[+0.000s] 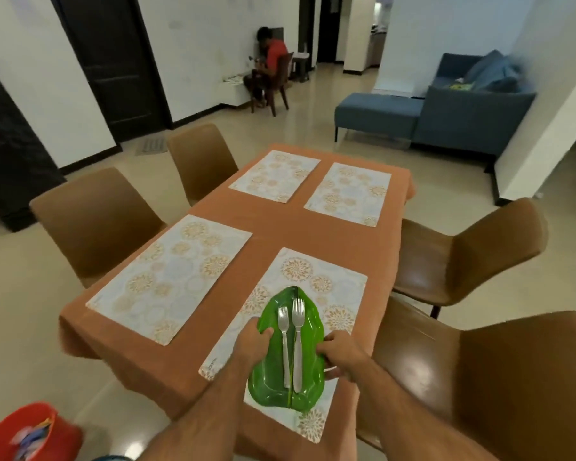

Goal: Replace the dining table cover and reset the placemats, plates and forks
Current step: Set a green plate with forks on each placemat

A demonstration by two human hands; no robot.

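Both hands, left hand (251, 344) and right hand (341, 356), grip my glossy green leaf-shaped plastic plate (288, 352); two steel forks (291, 347) lie on it, over a floral placemat (330, 287); fingertips hidden underneath.

Two bare forearms enter from the bottom edge of the view, w/ visible dark hair along both. No sleeves, no watch, bracelet or rings on show. Left hand (251, 344) and right hand (341, 356) are bare, no gloves; short nails as far as can be told. A small patch of blue fabric, maybe denim, shows at the very bottom edge between the arms. Rest of the person's clothing is out of view.
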